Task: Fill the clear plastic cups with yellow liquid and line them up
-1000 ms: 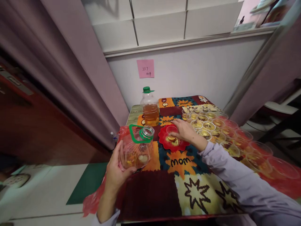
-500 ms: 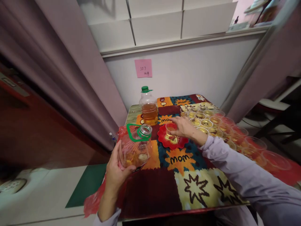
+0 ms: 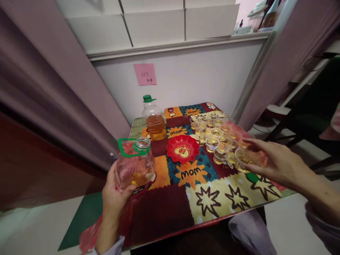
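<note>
My left hand is wrapped round a clear plastic jug at the table's left side. The jug has a green handle, an uncapped mouth and a little yellow liquid at the bottom. On the right, the fingers and thumb of my right hand close round a clear plastic cup, at the near end of several rows of cups holding yellow liquid. Between my hands lies a red scalloped plate with nothing on it. A green cap rests just below the held cup.
A second jug, green-capped and partly full of amber liquid, stands at the back left. The patterned tablecloth covers the table. Behind is a white wall with a pink note. Curtains hang on both sides.
My right hand has moved from the red plate to the near right end of the cup rows, with the cup that was over the plate. My left hand still holds the jug. The view has shifted right.
</note>
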Tool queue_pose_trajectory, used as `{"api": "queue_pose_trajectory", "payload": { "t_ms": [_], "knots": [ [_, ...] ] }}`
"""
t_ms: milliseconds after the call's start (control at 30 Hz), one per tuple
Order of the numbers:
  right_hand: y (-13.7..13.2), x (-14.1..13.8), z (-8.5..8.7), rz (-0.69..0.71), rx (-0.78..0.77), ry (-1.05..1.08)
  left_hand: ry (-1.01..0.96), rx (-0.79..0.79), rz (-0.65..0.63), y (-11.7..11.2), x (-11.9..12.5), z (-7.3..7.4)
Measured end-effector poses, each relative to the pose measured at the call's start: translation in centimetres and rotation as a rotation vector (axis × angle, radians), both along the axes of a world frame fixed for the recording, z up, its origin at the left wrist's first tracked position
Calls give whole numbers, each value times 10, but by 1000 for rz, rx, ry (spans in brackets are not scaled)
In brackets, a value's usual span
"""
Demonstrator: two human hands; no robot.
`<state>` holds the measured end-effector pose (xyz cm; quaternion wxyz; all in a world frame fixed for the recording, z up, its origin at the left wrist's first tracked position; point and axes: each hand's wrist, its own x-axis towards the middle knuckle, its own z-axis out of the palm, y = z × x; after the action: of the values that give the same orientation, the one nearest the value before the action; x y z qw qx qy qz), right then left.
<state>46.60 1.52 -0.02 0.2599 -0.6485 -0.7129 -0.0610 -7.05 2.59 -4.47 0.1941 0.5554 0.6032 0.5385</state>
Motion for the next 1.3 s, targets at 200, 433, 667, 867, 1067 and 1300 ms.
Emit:
{"api": "queue_pose_trajectory", "payload": {
  "t_ms": [200,433,667,867,1067,1300],
  "knots": [
    [-23,-12,-58,-45,-58,-92,56,1,6,0,-1,0],
    [-19,-30,-86,-115,-48,-201,20,22,22,0,-6,-8],
    [-20,-33,-84,-156,18,-285,-58,32,16,-2,-10,-12],
    [-24,-68,-39,-134,244,-180,-32,55,59,-3,-15,-20],
    [34,-187,-37,388,244,146,-89,49,60,-6,-18,-26],
    [141,-330,-50,624,-345,172,-165,74,16,-8,-9,-16]
  ]
}}
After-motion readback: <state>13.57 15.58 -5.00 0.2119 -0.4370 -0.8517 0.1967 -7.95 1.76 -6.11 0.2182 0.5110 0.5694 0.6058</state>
